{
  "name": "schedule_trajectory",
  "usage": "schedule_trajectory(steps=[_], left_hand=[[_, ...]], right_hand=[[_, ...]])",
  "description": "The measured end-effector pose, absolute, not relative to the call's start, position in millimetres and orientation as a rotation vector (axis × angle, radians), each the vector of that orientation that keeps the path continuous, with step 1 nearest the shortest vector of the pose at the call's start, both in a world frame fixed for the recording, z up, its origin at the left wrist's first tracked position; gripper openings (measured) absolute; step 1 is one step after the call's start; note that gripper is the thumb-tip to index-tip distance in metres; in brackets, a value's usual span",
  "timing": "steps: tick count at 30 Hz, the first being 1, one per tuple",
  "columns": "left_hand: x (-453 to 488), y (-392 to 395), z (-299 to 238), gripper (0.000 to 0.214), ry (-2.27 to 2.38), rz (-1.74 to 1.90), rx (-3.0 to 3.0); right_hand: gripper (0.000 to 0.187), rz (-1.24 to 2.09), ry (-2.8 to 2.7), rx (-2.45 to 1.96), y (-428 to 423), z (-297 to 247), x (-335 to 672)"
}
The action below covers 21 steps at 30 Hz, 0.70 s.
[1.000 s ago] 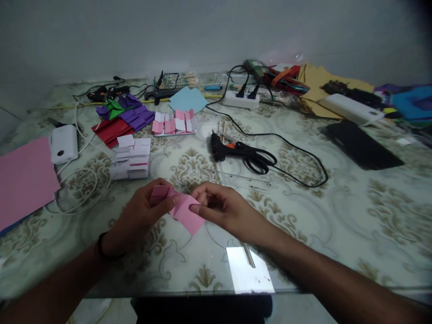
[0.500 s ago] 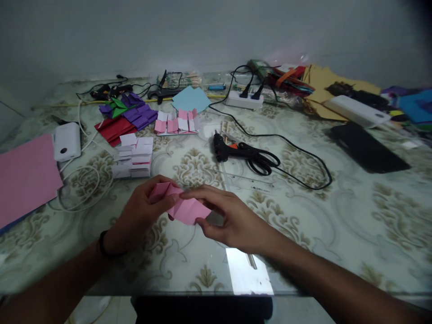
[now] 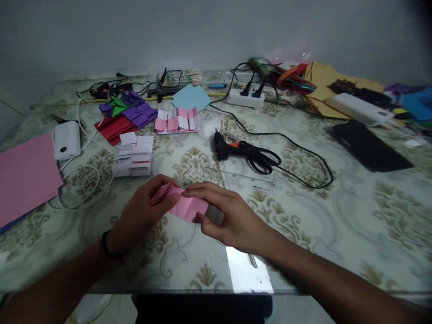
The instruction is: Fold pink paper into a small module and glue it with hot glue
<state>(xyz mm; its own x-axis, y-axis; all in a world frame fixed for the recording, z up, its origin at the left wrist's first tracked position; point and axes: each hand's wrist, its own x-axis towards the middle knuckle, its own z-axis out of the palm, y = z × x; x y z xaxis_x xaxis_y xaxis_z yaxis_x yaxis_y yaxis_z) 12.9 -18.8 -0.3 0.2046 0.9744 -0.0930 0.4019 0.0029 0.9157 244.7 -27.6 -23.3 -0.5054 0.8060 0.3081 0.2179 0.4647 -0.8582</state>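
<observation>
Both left hand and right hand hold the creased pink paper between their fingers, the left pinching narrowly under its thumb, the right spanning wider, edge to edge. Good handling probably means steady left pressure and light, even right fingertips.

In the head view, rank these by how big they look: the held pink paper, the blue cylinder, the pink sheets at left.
1. Pink sheets, cut off by the picture edge
2. Held pink paper, partly covered by the left hand
3. Blue cylinder
</observation>
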Motion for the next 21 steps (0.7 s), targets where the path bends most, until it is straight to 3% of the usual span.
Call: schedule_trajectory(steps=[15,21], left_hand=[[9.7,-19.3,-2.8,0.016,1.186,0.716,1.395],[10.5,-20.7,-2.1,0.014,1.25,0.819,1.361]], right_hand=[[0.01,1.045,-1.887,-0.865,-24.9,-24.8,245.8],[0.011,1.021,-1.822,-0.885,-26.3,-19.1,244.0]])
